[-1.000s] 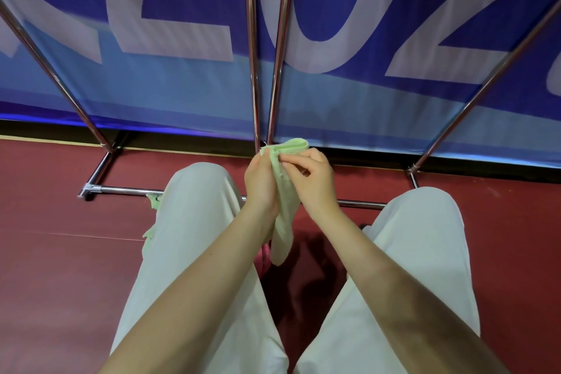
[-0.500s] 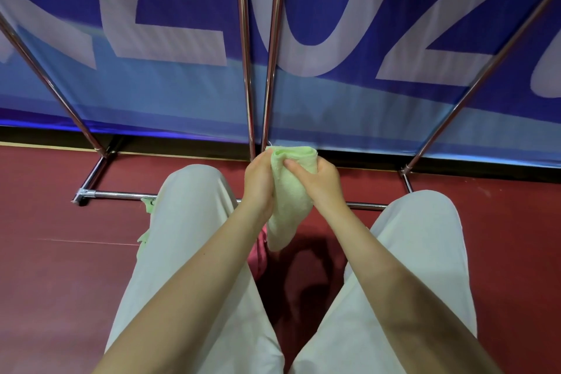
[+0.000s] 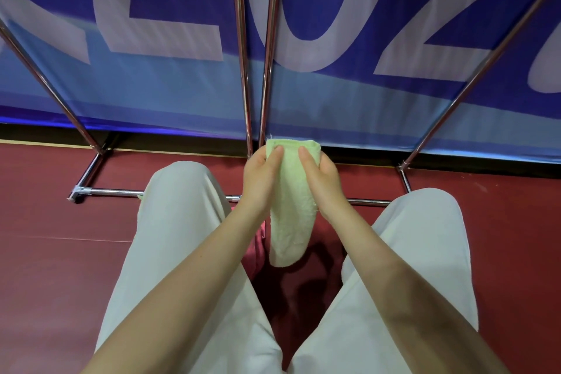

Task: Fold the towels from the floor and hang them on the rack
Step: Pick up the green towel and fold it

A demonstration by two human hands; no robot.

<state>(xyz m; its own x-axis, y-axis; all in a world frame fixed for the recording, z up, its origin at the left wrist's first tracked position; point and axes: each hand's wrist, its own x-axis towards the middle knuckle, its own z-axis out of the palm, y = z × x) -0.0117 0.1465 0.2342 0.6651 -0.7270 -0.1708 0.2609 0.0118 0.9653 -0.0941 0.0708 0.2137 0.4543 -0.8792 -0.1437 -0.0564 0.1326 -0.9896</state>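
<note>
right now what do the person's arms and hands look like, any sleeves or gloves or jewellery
Both arms are bare from the bottom edge of the view to the fingers: no sleeves show. The left hand and the right hand wear no gloves, and no rings, watch or bracelets show on the fingers or wrists. The nails that show are short and plain. Below the arms, the legs are in loose, pale off-white trousers.

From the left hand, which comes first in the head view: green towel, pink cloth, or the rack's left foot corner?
1. Green towel: pinched in the left hand.
2. Pink cloth: on the floor, below the wrist.
3. Rack's left foot corner: far left.
</note>
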